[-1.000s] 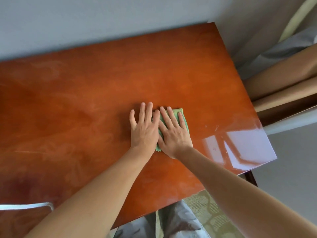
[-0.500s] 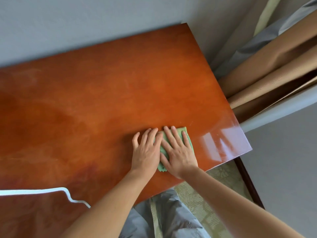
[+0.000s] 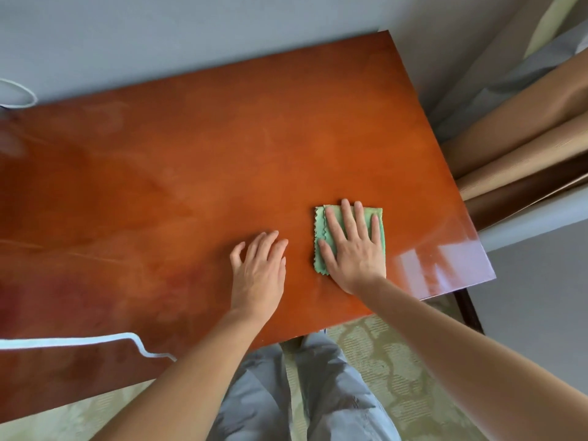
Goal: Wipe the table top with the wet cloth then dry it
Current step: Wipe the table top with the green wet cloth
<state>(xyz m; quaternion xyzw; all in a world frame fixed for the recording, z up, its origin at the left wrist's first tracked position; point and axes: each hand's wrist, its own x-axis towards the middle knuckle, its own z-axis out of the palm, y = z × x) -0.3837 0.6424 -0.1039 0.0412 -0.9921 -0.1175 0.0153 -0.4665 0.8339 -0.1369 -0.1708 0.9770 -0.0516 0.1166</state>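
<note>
A folded green cloth lies flat on the glossy reddish-brown table top, toward its right end. My right hand presses on the cloth with straight, spread fingers and covers most of it. My left hand rests on bare wood just left of the cloth, fingers relaxed, a small gap between it and the cloth. Faint smeary streaks show across the table surface.
A white cord crosses the table's near left edge. Brown paper rolls lean in the corner right of the table. A grey wall runs behind the table. Patterned green flooring and my grey trousers show below the near edge.
Both hands were together on the cloth. Now my left hand has come off it onto the bare table, and my right hand alone presses the cloth, slightly farther right.
</note>
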